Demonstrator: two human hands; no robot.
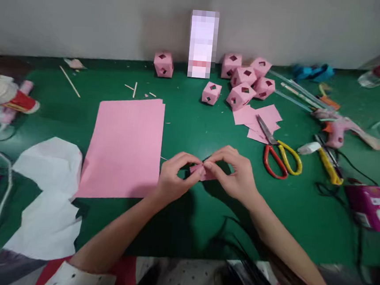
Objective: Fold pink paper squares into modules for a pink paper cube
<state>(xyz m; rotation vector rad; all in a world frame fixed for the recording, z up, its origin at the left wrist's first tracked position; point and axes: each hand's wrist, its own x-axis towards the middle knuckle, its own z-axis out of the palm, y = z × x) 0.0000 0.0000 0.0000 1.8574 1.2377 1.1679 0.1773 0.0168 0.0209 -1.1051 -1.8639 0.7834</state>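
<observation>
Left hand [176, 175] and right hand [236, 176] pinch a small pink piece [210, 175] at their fingertips. Pink sheets [126, 148] at left; red-and-yellow scissors [272, 142] right, blades over pink cuttings [272, 115]. 7 pink paper polyhedra [207, 90] farther back, green tabletop [188, 120].

Small pink paper piece [209, 175] between left fingers [195, 176] and right fingers [217, 170]

A green table [184, 128] bears pink sheets [126, 148] and scissors [272, 142].

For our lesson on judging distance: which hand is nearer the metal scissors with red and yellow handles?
The right. The right hand is just left of the metal scissors, not touching them; the left hand is farther left, near the rectangular pink paper sheets.
</observation>
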